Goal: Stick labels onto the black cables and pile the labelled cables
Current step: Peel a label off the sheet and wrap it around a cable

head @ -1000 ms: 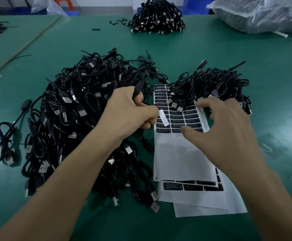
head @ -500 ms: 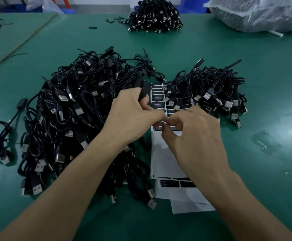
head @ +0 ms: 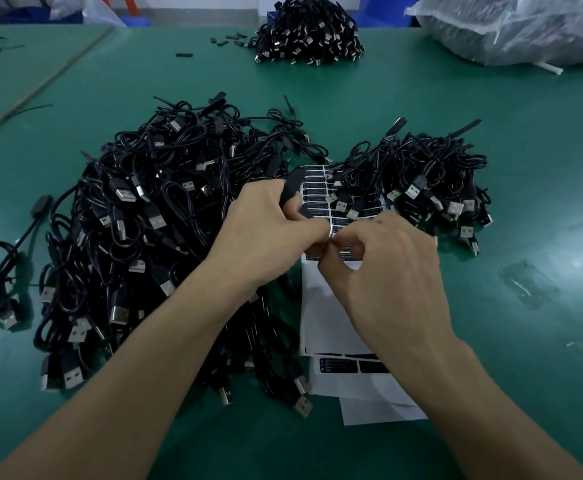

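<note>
Left hand (head: 269, 230) gripped the cable (head: 292, 188) over the sheet (head: 321, 306), right hand (head: 383, 268) pinching the label (head: 330, 233) onto it; I'd wrap square, then press the ends flat.

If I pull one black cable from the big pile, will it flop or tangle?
Probably floppy: the thin black USB cables lie in loose loops. One would likely snag its neighbours, since the loops cross over each other. Each looks light, being thin with small metal plugs.
</note>
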